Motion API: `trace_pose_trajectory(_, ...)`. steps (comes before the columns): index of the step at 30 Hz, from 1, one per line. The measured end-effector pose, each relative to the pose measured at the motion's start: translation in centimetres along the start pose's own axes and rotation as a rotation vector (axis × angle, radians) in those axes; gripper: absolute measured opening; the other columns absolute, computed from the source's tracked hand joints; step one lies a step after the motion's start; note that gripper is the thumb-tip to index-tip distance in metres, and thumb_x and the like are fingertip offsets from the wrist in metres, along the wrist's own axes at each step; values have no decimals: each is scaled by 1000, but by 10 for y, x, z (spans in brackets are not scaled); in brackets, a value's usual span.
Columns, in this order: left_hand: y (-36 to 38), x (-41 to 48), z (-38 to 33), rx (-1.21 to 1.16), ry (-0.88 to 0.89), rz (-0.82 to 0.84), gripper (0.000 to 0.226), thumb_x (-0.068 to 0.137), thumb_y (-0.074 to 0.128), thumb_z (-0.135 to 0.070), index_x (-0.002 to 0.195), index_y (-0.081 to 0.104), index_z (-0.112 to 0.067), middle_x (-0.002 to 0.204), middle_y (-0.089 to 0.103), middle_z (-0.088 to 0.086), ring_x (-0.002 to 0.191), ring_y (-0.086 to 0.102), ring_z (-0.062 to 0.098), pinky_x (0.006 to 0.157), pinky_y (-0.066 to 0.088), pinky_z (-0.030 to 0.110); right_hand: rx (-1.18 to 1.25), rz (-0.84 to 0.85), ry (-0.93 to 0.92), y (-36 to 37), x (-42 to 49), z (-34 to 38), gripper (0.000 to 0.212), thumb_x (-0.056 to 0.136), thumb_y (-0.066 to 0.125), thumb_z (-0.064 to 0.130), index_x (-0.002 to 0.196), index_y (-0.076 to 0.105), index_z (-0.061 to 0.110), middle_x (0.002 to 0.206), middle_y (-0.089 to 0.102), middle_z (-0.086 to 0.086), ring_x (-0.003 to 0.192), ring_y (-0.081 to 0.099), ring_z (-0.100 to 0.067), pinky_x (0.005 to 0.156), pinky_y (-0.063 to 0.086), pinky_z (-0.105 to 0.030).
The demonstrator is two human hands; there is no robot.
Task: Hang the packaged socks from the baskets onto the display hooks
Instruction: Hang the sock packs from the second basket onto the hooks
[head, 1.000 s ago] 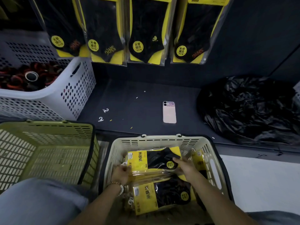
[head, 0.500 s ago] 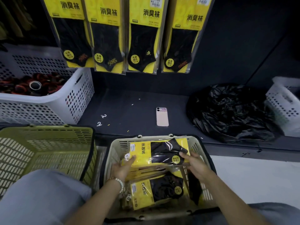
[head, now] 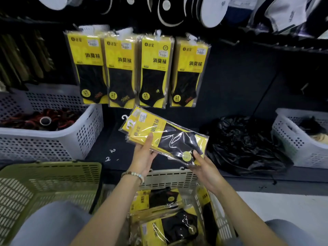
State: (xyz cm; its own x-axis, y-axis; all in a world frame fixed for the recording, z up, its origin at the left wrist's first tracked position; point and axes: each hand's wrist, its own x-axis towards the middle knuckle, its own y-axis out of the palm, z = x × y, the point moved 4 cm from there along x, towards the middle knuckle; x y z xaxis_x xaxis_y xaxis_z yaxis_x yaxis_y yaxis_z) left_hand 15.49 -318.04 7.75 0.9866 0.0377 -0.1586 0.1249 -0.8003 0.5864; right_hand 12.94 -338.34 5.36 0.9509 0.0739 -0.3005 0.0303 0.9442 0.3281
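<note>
The person is holding a bundle of packaged socks (head: pixel 170 137) in the air above the beige basket (head: pixel 170 176), just below the row on the wall. The left hand (head: pixel 142 158) is gripping it near the yellow header end, thumb lying on top and fingers underneath. The right hand (head: pixel 205 170) is pinching the lower, sock-toe end. The hands are sitting apart, one toward each end, both clamped on the bundle, which is tilting with its white hanger tab (head: pixel 130 124) pointing up and left toward the display.

Four hanging packs (head: pixel 138 71) are already sitting side by side on the display hooks, each with more layers behind it. The bundle seems to be several packs thick, though the glare on the plastic is making an exact count impossible.

Plenty is remaining: more packs (head: pixel 170 226) are lying in the beige basket beneath the forearms. The green basket (head: pixel 53 181) beside it is showing no socks in the part that is visible. So the job is looking partly done, with the held bundle waiting to be turned upright and threaded onto a hook. Loose white hooks (head: pixel 110 155) are lying on the dark counter (head: pixel 99 139).
</note>
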Motion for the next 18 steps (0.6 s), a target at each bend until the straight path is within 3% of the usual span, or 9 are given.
trace_pose_trajectory(3,16,6,-37,244,134,-61,26,88,60,-36,112,59,-29,110,69,-8,98,67,7,86,51,28,-255,-115,-151,8,11,28,60,90,61,29,143,34,18,139,49,0,124,51,-19,106,38,-33)
trace_pose_trajectory(5,26,8,-62,408,224,-48,20,86,62,-39,104,63,-31,103,71,-14,95,66,1,83,48,21,-348,-192,-301,14,16,60,71,87,65,28,146,27,18,141,39,3,130,41,-14,105,34,-28)
trace_pose_trajectory(9,52,10,-90,588,301,75,12,85,64,-36,97,60,-36,86,68,-27,82,62,-15,62,47,5,-483,-74,-584,56,15,120,45,86,66,30,128,49,28,130,53,12,120,51,-4,103,41,-26)
trace_pose_trajectory(12,72,10,-105,626,337,136,21,80,67,-39,99,59,-36,88,68,-25,83,63,-13,62,47,3,-451,-31,-715,85,11,149,41,83,70,30,121,57,21,114,64,9,102,61,-1,89,51,-20)
trace_pose_trajectory(18,99,14,-127,603,395,212,37,66,77,-39,99,63,-31,88,71,-25,82,66,-8,60,47,4,-271,4,-721,97,13,173,21,80,74,21,97,64,14,88,74,7,84,69,-5,68,52,-14)
